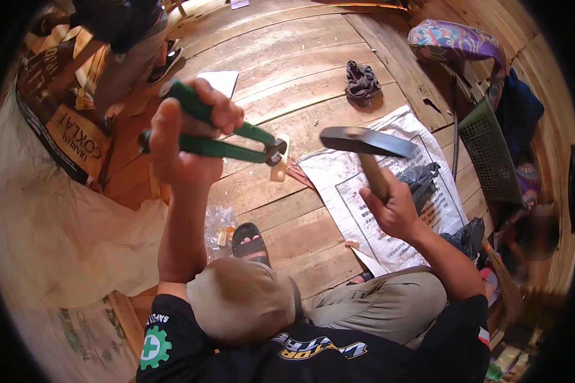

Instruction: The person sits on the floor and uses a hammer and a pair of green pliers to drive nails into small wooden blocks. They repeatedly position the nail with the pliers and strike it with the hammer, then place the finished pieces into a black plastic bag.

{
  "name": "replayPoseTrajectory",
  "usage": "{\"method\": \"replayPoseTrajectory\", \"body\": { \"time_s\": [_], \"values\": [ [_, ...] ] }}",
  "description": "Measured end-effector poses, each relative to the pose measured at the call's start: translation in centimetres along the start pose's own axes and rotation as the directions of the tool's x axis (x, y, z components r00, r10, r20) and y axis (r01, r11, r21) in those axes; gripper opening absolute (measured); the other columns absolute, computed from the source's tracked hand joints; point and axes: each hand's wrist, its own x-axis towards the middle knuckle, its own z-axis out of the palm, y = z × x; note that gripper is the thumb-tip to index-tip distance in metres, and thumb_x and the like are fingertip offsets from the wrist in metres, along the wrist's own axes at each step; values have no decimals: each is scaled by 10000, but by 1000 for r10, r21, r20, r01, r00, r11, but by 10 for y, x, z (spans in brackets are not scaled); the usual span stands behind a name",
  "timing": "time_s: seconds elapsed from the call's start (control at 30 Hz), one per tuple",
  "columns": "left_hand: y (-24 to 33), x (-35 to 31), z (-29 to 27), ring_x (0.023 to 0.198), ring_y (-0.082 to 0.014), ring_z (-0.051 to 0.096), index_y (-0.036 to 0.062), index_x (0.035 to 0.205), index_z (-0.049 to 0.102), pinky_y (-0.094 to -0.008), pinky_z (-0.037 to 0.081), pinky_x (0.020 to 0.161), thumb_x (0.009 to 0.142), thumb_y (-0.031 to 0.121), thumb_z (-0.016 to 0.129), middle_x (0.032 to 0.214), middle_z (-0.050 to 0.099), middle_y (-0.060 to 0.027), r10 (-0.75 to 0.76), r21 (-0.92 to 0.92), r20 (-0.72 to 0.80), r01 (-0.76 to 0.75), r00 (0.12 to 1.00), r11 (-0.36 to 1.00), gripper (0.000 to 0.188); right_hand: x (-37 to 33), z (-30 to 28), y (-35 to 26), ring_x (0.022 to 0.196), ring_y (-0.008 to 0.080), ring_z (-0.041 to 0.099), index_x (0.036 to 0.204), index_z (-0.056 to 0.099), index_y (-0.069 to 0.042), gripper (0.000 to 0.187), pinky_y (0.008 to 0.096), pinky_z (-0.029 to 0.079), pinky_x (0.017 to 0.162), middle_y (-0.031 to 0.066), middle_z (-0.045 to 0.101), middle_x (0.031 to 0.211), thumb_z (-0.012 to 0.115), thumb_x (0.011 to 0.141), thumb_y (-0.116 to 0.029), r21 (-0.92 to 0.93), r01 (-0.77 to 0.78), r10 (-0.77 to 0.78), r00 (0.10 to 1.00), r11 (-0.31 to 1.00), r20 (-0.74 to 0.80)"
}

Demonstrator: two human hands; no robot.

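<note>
My left hand (195, 137) is closed round green-handled pincers (239, 150), raised over the wooden floor. A small pale tan piece (278, 171) shows at the dark jaws; whether they grip it cannot be made out. To the right, my right hand (395, 207) wraps round the wooden handle of a hammer (370, 140). The broad dark metal head is up, apart from the pincers, with a white printed sack (345, 198) beneath it. A reddish strip (300, 176) lies at the sack's left edge.
Dark crumpled cloth (362, 83) lies beyond the sack, and a black plastic bag (420, 182) rests on it. A green basket (489, 140) stands at right. Pale sheeting (64, 236) covers the left side. Another person (118, 45) is at far left. Clear plastic (218, 220) lies near my foot.
</note>
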Motion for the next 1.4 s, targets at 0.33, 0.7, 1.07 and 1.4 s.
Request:
{"method": "replayPoseTrajectory", "body": {
  "time_s": [0.33, 0.7, 1.07, 1.4],
  "values": [
    [-13, 2, 1, 652, -168, 522, -35, 932, 545, -306, 437, 622, 932, 415, 509, 710, 543, -96, 98, 200, -5, -95, 995, 975, 452, 0, 19, 34, 645, 428, 607, 969, 466, -60, 231, 507, 478, 592, 184, 611, 678, 607, 861, -208, -396, 128, 38, 922, 909, 384],
    [-14, 2, 0, 668, -172, 484, 10, 920, 531, -330, 409, 661, 936, 438, 458, 720, 518, -77, -17, 131, 16, 15, 1000, 991, 435, 14, 21, 43, 679, 388, 615, 846, 565, -60, 145, 431, 488, 599, 172, 597, 703, 665, 776, -137, -415, 197, -49, 939, 888, 340],
    [-9, -7, 5, 655, -188, 508, -50, 935, 539, -352, 431, 653, 929, 439, 495, 716, 541, -119, -75, -53, 33, 77, 997, 996, 491, 19, 22, 2, 540, 59, 381, 704, 506, -53, 247, 260, 336, 488, -21, 451, 594, 617, 920, -94, 182, 143, -110, 978, 973, -180],
    [13, -17, 15, 665, -172, 451, 14, 1000, 492, -381, 377, 710, 927, 533, 440, 756, 488, -78, -32, -55, 153, 41, 988, 998, 527, 20, 1, -1, 605, 271, 552, 981, 562, -11, 232, 384, 435, 595, 180, 583, 680, 634, 888, -210, -85, -196, 203, 975, 977, 92]
  ]
}}
